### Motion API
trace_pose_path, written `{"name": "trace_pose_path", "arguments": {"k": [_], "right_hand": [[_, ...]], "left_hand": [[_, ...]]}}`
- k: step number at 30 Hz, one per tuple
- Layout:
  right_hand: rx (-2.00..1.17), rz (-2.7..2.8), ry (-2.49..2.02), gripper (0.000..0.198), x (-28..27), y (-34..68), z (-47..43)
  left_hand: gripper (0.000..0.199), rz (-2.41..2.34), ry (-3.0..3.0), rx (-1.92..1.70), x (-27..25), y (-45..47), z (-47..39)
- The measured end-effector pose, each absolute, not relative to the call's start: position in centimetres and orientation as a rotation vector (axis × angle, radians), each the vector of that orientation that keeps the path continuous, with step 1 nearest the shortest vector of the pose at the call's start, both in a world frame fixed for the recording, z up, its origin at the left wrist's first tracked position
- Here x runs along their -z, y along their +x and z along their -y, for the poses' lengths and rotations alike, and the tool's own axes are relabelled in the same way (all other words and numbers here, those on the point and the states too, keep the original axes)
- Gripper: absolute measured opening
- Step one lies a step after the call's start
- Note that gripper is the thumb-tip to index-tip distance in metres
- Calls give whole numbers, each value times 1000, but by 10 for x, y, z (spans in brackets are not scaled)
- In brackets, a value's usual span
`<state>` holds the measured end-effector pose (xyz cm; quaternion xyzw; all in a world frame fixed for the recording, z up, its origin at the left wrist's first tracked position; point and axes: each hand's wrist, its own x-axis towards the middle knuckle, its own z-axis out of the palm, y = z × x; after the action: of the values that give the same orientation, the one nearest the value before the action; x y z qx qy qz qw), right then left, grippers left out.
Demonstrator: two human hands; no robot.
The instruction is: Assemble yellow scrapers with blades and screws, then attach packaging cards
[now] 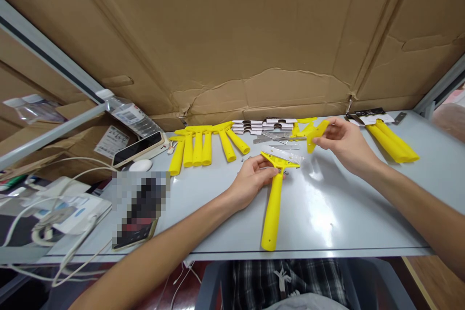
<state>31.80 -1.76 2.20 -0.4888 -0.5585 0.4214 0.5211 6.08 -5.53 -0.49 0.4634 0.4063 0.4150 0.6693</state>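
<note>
My left hand [256, 179] is closed round the neck of a yellow scraper handle [271, 213], whose round grip points down toward the table's front edge. A clear or shiny strip [281, 154] lies along its wide head; I cannot tell whether it is fixed there. To the right and a little higher, my right hand [347, 145] pinches a flat yellow triangular plate [317, 134] by its edge, apart from the handle. Small screws or nuts [286, 172] lie beside the handle's neck. Behind the hands are thin metal blades [272, 138] on the table.
Several yellow scraper handles [197, 147] stand in a row at back left, beside stacked white-and-black cards [249, 127]. Two more yellow handles [392, 143] lie at right under a card. Phones [140, 149], cables [54, 223] and a plastic bottle [131, 114] crowd the left. Cardboard [254, 34] walls the back.
</note>
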Motion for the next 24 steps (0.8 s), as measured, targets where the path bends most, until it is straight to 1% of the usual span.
{"name": "trace_pose_path", "arguments": {"k": [4,8,13,17,24], "right_hand": [[-995,1294,-1073,33,-21,322,15],[-1020,1293,-1080,32,-17,321,13],[-1113,1446,-1050,38,-15,320,14],[-1208,1449,-1018,45,-14,320,15],[-1148,1421,-1142,49,-16,320,15]], "left_hand": [[39,-927,1046,-931,3,62,56],[39,-921,1048,-928,1,62,56],[37,-907,1054,-927,2,61,56],[38,-904,1061,-927,4,60,56],[39,-875,1063,-934,8,60,53]]}}
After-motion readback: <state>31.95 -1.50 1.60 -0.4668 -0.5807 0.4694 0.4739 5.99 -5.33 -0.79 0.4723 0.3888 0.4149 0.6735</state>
